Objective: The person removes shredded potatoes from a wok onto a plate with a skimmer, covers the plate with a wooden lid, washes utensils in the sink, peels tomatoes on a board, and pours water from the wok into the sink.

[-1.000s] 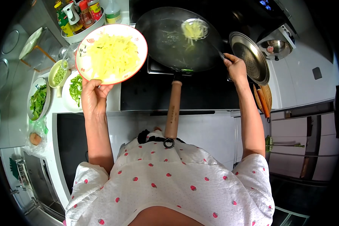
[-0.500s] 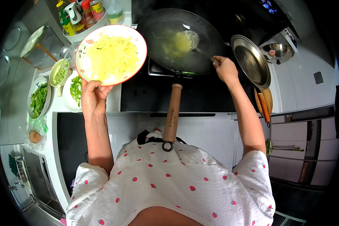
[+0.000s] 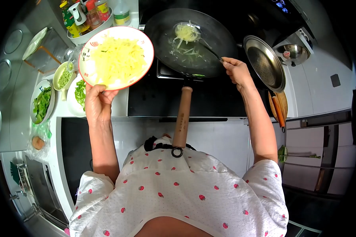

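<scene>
My left hand [image 3: 98, 103] grips the near edge of a white plate [image 3: 88, 65] with a red rim, thumb on top. Pale yellow shreds [image 3: 120, 61], which look like potato, are heaped on it. My right hand [image 3: 236, 72] is closed round the dark handle of a skimmer [image 3: 211, 50]. The skimmer's head is over the far part of a wok [image 3: 162, 51] and carries a clump of the shreds [image 3: 187, 32]. A few more shreds lie in the clear liquid in the wok. The wok's wooden handle [image 3: 182, 118] points toward my body, untouched.
Left on the counter are bowls of chopped greens [image 3: 63, 79], sliced green pieces [image 3: 80, 93] and leafy greens [image 3: 42, 103]. Seasoning bottles [image 3: 93, 15] stand behind the plate. A steel steamer pan [image 3: 264, 63] and a wooden-handled knife [image 3: 279, 110] are at right.
The skimmer has moved up and to the left in the wok, and its clump of shreds now shows clearly. My left hand and the plate have barely moved.
</scene>
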Demonstrator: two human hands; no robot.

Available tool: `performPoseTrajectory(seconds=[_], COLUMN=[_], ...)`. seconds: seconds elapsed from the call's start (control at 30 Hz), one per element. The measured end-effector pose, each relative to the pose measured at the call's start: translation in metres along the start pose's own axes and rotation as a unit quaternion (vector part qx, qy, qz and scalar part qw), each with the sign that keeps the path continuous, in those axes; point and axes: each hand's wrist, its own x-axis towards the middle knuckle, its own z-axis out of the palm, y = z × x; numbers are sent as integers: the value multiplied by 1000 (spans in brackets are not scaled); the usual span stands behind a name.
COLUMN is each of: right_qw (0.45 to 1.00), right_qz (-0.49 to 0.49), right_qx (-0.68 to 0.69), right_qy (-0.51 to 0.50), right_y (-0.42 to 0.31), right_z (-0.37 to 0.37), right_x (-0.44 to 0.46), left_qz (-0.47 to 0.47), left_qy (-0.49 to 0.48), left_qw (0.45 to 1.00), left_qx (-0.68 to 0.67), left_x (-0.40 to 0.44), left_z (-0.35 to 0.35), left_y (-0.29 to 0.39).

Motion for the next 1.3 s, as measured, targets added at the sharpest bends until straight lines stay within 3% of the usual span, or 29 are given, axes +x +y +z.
performPoseTrajectory(seconds=[0.1,0.13,0.2,0.33,0.43,0.53,0.67,0.8,1.0,1.3], right_qw=[1000,996,908,806,790,823,927,982,998,996], right_qz=[-9,-60,-206,-234,-239,-255,-153,-99,28,-33], right_qx=[-8,-51,-319,-496,-530,-484,-339,-159,14,88], right_qy=[10,43,176,222,194,153,49,-25,-48,4], right_y=[5,14,23,19,25,27,42,38,18,-15], right_z=[-19,-22,-32,-31,-28,-21,-16,3,4,-23], right_x=[2,9,13,-4,-6,-14,-2,-7,-31,-47], left_qz=[13,7,-7,-7,-10,-11,2,3,10,4], left_qy=[16,9,-6,-14,-15,-12,3,5,7,-23], left_qw=[1000,1000,1000,1000,1000,1000,1000,1000,1000,1000], left_qx=[-11,-10,-6,-13,-12,-12,-12,-15,-14,-18], left_x=[0,0,1,4,5,4,3,5,5,3], left_z=[4,3,-2,-4,-5,-5,1,-1,0,9], left_y=[-1,-1,-1,-2,-1,1,1,2,1,-1])
